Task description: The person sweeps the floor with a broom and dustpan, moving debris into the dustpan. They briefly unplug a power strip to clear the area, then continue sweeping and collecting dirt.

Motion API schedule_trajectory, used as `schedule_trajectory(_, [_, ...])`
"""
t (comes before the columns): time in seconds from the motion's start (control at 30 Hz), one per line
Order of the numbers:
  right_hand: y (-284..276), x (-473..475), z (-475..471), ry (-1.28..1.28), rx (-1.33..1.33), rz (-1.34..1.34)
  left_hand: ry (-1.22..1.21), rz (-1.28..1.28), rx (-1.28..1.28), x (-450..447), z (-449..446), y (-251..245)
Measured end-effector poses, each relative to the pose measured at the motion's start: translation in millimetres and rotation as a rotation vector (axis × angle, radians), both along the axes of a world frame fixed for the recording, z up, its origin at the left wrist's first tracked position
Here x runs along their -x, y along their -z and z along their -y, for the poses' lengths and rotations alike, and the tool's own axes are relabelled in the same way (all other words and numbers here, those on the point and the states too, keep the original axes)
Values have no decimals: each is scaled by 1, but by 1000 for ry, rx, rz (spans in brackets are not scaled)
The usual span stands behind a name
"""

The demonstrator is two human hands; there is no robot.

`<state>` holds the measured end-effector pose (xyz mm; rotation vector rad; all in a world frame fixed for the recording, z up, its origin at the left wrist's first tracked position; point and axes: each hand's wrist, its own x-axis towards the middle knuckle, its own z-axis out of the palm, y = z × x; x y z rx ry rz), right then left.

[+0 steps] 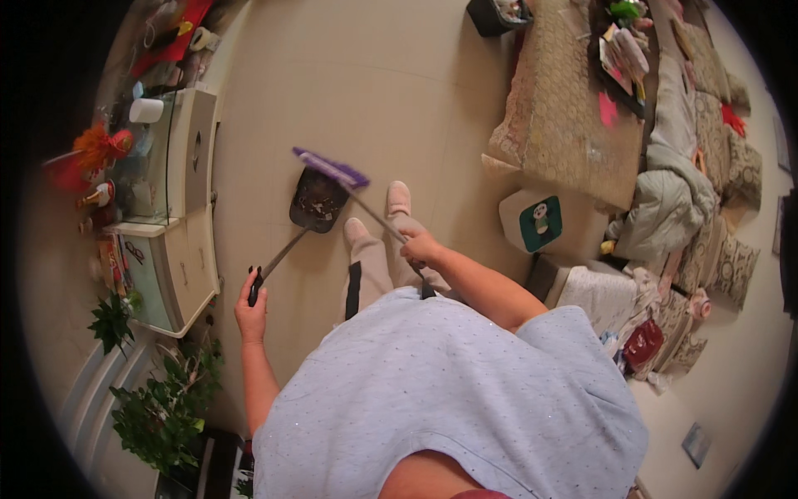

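My left hand [252, 305] grips the black handle of a long-handled dustpan [313, 215], whose dark pan lies on the tiled floor with small bits of debris in it. My right hand [419, 246] is closed around the grey stick of a broom [379, 218]. The broom's purple head [330, 168] is over the dustpan's far edge, slightly blurred; whether it touches the pan I cannot tell. Both tools are in front of my feet, a little to the left.
A white cabinet [187, 249] with a glass top and potted plants [162, 405] line the left. At the right are a cloth-covered table [561, 125], a stool with a panda picture [539, 223] and a cushioned sofa [711, 137]. A black bin [492, 17] stands by the table's far end.
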<state>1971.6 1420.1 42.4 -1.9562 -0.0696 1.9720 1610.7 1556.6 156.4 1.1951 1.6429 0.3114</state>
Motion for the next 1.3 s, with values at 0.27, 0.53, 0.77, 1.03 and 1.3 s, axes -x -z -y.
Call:
schedule_trajectory(0.27, [-69, 13, 52, 204, -20, 65, 182, 43, -75, 26, 0, 2])
schedule_trajectory(0.53, [-45, -19, 92, 525, 123, 308, 254, 93, -86, 53, -17, 9])
schedule_trajectory(0.77, [-6, 25, 77, 510, 153, 242, 270, 84, -53, 65, -22, 17])
schedule_trajectory(1.03, [-13, 72, 24, 477, -7, -254, 326, 93, -77, 56, -24, 14])
schedule_trajectory(1.3, [-66, 55, 68, 506, -67, -167, 328, 83, -132, 49, -23, 19])
